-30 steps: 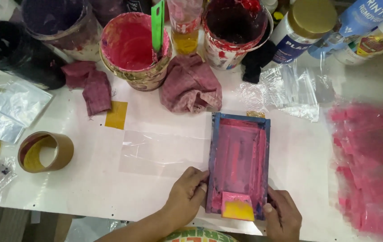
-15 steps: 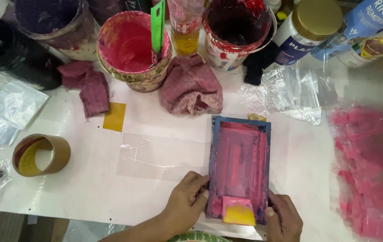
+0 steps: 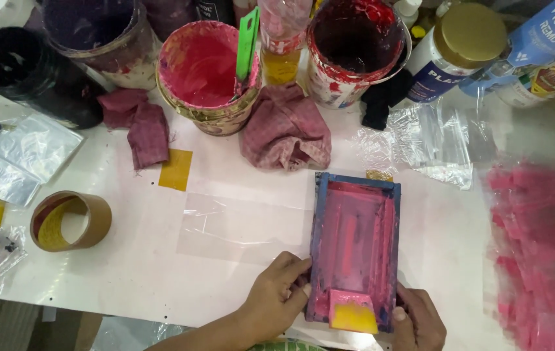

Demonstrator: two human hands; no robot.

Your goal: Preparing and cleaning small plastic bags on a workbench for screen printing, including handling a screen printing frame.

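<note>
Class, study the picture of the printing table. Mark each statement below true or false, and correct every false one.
1. The left hand rests on the left edge of the blue-framed printing screen. True.
2. The yellow squeegee lies at the far end of the screen. False: it sits at the near end, between the hands.
3. A green stick stands in the pot of pink ink. True.
4. The tape roll lies right of the screen. False: it lies to the left.
5. The right hand holds a cloth. False: it touches the screen's near right corner.
</note>
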